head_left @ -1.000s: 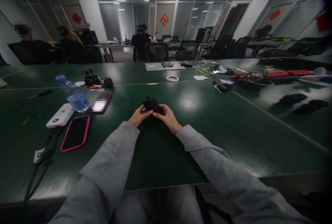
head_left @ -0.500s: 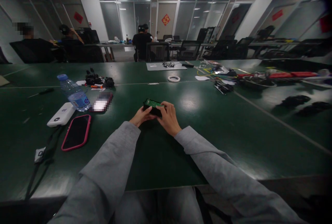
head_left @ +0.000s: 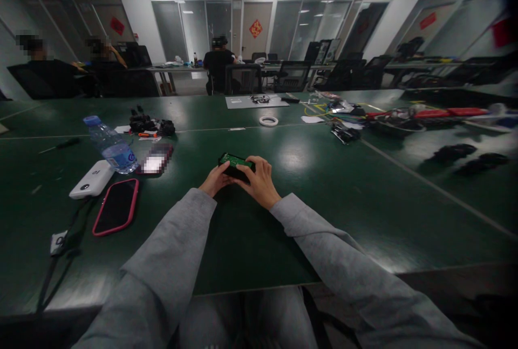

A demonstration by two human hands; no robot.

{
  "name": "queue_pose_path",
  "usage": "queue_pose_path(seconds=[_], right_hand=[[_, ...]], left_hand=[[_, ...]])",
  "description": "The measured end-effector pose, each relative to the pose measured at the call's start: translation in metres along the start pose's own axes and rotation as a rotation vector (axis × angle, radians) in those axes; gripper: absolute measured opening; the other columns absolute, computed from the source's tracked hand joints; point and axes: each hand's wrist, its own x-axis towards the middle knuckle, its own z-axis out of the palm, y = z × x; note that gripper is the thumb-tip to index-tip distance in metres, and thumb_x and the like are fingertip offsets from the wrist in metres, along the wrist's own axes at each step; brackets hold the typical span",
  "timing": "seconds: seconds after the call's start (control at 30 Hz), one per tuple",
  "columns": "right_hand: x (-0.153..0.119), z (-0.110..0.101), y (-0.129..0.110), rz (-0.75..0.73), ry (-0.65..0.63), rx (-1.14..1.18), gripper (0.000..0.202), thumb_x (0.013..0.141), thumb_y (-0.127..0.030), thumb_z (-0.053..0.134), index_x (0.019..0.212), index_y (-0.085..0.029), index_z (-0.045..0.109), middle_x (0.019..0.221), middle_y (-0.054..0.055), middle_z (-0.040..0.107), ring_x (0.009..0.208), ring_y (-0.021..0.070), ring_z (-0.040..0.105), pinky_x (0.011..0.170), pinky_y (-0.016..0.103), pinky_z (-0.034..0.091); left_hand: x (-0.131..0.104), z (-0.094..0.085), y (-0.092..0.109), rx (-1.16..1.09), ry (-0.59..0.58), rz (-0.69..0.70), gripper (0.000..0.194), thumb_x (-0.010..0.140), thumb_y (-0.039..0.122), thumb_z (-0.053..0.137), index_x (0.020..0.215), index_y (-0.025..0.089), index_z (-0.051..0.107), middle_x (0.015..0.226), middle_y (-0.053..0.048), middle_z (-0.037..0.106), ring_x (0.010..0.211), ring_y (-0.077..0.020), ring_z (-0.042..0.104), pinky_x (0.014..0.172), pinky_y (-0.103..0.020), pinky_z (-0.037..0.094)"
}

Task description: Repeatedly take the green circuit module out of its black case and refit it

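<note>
A small black box with a green circuit board (head_left: 235,161) in its top is held between my two hands, above the green table (head_left: 251,252). My left hand (head_left: 216,178) grips its left end, with the thumb along the near edge. Around the right end are the fingers of my right hand (head_left: 261,180), its thumb or a fingertip reaching over the board. The underside of the box and some fingertips are hidden.
To the left lie a pink-rimmed phone (head_left: 116,207), a white power bank (head_left: 92,179), a water bottle (head_left: 117,149) and another phone (head_left: 156,159). Farther off are a tape roll (head_left: 268,121), a grey board (head_left: 243,102) and cables (head_left: 343,132). People sit beyond.
My right thumb or fingertip has shifted left over the board, and more of the green surface shows. Both hands still hold the box. The whole view has shifted slightly.
</note>
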Motion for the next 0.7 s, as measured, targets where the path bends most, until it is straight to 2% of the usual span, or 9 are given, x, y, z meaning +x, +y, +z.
queue_pose_path(seconds=[0.1, 0.2, 0.37, 0.57, 0.7], right_hand=[[0.0, -0.001, -0.004, -0.001, -0.017, 0.039, 0.028, 0.091, -0.043, 0.052, 0.115, -0.029, 0.057, 0.126, 0.009, 0.042, 0.123, 0.0285, 0.036, 0.1, 0.046, 0.032], [0.0, -0.001, -0.006, 0.045, 0.004, 0.111, 0.038, 0.089, -0.046, 0.054, 0.124, -0.031, 0.051, 0.13, 0.01, 0.04, 0.125, 0.029, 0.035, 0.102, 0.047, 0.032], [-0.001, 0.002, -0.004, 0.179, 0.088, 0.371, 0.061, 0.084, -0.051, 0.059, 0.135, -0.024, 0.038, 0.129, 0.012, 0.041, 0.123, 0.0268, 0.04, 0.104, 0.044, 0.035], [-0.001, 0.006, -0.004, 0.418, 0.009, 0.851, 0.044, 0.094, -0.052, 0.04, 0.126, -0.023, 0.044, 0.115, 0.008, 0.054, 0.111, 0.0191, 0.052, 0.099, 0.035, 0.039], [-0.001, 0.011, 0.0, 0.53, -0.05, 0.984, 0.041, 0.09, -0.054, 0.046, 0.117, -0.023, 0.049, 0.092, 0.003, 0.059, 0.089, 0.017, 0.057, 0.086, 0.032, 0.044]], left_hand=[[0.003, -0.003, -0.001, -0.024, -0.005, -0.014, 0.038, 0.069, 0.034, 0.07, 0.101, 0.013, 0.062, 0.091, -0.006, 0.069, 0.079, -0.0153, 0.064, 0.075, -0.028, 0.049], [0.005, -0.004, -0.001, -0.047, 0.001, -0.037, 0.033, 0.071, 0.036, 0.064, 0.095, 0.013, 0.063, 0.082, -0.005, 0.068, 0.074, -0.0154, 0.063, 0.069, -0.027, 0.049], [0.002, -0.003, 0.001, -0.038, -0.017, -0.016, 0.038, 0.07, 0.035, 0.065, 0.101, 0.013, 0.061, 0.087, -0.007, 0.069, 0.08, -0.0178, 0.064, 0.076, -0.031, 0.05], [0.003, -0.003, 0.0, 0.019, -0.004, 0.052, 0.047, 0.066, 0.032, 0.068, 0.108, 0.014, 0.058, 0.088, -0.006, 0.067, 0.074, -0.016, 0.063, 0.069, -0.029, 0.05], [0.0, 0.0, 0.002, 0.081, -0.029, 0.07, 0.065, 0.064, 0.027, 0.068, 0.126, 0.019, 0.05, 0.094, -0.005, 0.065, 0.076, -0.0169, 0.063, 0.071, -0.032, 0.05]])
